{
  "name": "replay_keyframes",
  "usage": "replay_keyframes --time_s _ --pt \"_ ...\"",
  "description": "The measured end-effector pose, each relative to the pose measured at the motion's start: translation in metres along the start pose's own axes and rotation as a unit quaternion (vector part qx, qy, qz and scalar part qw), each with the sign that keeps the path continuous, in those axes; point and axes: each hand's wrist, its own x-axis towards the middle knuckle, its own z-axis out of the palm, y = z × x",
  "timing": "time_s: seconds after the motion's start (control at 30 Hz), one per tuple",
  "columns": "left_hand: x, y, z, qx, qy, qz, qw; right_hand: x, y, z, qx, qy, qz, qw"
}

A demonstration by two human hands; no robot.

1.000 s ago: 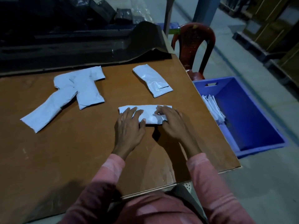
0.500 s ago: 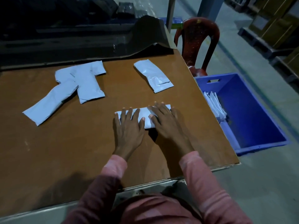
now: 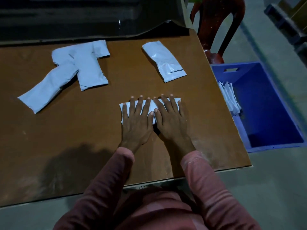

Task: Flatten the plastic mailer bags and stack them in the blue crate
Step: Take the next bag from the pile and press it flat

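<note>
1. Both hands are flat on one white mailer bag, which lies crosswise on the brown table, a bit right of the middle.
2. Left hand covers its left half, right hand the right half. Fingers are straight and spread, palms down, thumbs nearly touching. They're just pressing; nothing is grabbed or pinched.
3. Fingertips reach past the bag's far edge.
4. At 12 o'clock from the hands there's a loose mailer lying at an angle, still puffy and wrinkled.
5. At 10 o'clock there's a pile of mailers overlapping each other, three I think.
6. The blue crate sits on the floor at 3 o'clock, right beside the table edge.
7. A few flattened bags lean against its near-left wall.
8. A red chair stands at 1 o'clock, past the crate.
</note>
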Motion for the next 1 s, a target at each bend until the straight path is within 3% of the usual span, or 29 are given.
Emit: replay_keyframes --time_s 1.0 --pt "0.0 -0.002 0.019 0.006 -0.054 -0.021 0.998 0.002 0.0 0.012 -0.006 -0.047 0.022 0.999"
